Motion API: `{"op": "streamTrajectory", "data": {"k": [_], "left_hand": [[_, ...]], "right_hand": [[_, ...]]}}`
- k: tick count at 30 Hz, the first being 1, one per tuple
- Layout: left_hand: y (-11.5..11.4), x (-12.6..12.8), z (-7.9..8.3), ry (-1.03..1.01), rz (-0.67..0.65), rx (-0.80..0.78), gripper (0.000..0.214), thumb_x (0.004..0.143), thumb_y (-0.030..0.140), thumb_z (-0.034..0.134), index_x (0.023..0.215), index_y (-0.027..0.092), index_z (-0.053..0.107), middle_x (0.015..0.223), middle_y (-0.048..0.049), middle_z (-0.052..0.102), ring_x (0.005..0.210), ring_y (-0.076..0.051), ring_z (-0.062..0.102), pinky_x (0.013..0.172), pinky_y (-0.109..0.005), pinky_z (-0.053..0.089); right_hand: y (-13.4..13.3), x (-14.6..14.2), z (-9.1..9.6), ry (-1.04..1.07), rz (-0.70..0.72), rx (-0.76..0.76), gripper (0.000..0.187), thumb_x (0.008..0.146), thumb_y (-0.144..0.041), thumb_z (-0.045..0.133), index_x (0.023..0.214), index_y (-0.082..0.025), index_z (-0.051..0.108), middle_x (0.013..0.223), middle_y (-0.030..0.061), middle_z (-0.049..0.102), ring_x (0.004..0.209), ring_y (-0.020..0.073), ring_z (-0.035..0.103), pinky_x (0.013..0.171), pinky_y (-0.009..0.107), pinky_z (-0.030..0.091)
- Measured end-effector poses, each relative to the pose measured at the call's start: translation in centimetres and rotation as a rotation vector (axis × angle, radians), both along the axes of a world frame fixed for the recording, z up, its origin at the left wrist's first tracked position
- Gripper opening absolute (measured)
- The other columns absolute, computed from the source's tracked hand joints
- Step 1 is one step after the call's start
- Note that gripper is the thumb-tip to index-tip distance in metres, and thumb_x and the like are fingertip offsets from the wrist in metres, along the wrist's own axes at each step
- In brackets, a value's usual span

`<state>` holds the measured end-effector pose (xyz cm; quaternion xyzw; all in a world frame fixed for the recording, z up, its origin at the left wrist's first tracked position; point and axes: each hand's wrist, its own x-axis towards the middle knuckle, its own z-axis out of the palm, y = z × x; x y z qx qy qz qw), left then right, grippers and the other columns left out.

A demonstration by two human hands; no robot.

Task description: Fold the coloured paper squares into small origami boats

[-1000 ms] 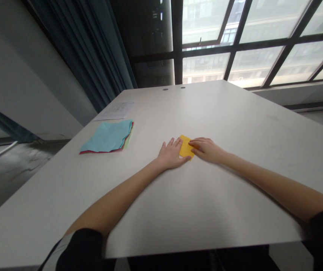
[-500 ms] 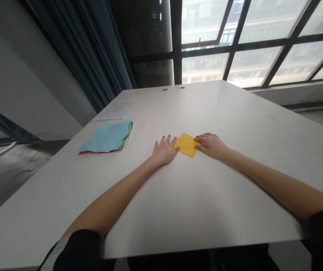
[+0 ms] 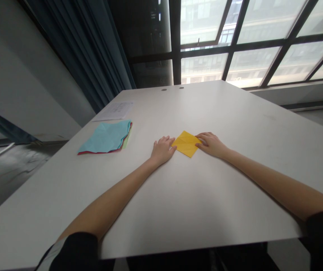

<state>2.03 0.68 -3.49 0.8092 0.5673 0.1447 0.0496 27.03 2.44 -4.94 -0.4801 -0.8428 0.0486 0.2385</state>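
Observation:
A yellow sheet of folded paper [image 3: 187,144] lies on the white table in front of me, turned so that its corners point left, right, near and far. Faint crease lines cross its surface. My left hand [image 3: 163,149] grips its left corner between thumb and fingers. At the opposite corner, my right hand [image 3: 208,143] pinches the paper, thumb on the near side and fingers on the far side. Both hands rest low against the tabletop.
To the left lies a stack of coloured paper [image 3: 106,136], light blue on top with red and green edges showing. Behind it is a white printed sheet [image 3: 115,111]. The white table [image 3: 150,214] reaches back toward the window [image 3: 203,67] and a dark blue curtain [image 3: 93,49].
The left hand's spread fingers have drawn together at the paper's left corner. The yellow paper now shows a wider diamond outline, and the right hand has barely moved.

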Motion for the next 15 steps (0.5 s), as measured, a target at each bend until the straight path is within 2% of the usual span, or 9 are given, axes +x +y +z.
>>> {"op": "streamTrajectory", "data": {"k": [5, 10, 15], "left_hand": [[-0.06, -0.03, 0.04, -0.067, -0.044, 0.070, 0.038, 0.083, 0.036, 0.046, 0.117, 0.019, 0.054, 0.126, -0.0095, 0.052, 0.120, -0.023, 0.043, 0.099, -0.042, 0.034], [-0.20, 0.17, 0.32, -0.093, -0.073, 0.103, 0.033, 0.082, 0.031, 0.049, 0.112, 0.021, 0.055, 0.122, -0.0081, 0.054, 0.117, -0.022, 0.045, 0.099, -0.042, 0.033], [-0.51, 0.30, 0.55, -0.077, -0.079, 0.115, 0.037, 0.081, 0.028, 0.050, 0.118, 0.020, 0.051, 0.124, -0.0081, 0.052, 0.117, -0.022, 0.044, 0.100, -0.042, 0.031]], "right_hand": [[0.03, 0.08, 0.03, 0.065, 0.019, 0.018, 0.033, 0.079, -0.035, 0.052, 0.107, -0.019, 0.058, 0.108, 0.0091, 0.062, 0.102, 0.0253, 0.053, 0.089, 0.042, 0.041], [0.19, 0.18, -0.01, 0.107, 0.061, 0.020, 0.025, 0.078, -0.031, 0.053, 0.100, -0.020, 0.057, 0.100, 0.0079, 0.063, 0.096, 0.0236, 0.054, 0.087, 0.039, 0.042], [0.03, 0.12, 0.21, 0.136, 0.111, 0.023, 0.019, 0.078, -0.026, 0.052, 0.094, -0.021, 0.059, 0.097, 0.0074, 0.063, 0.095, 0.0225, 0.054, 0.086, 0.038, 0.042]]}}
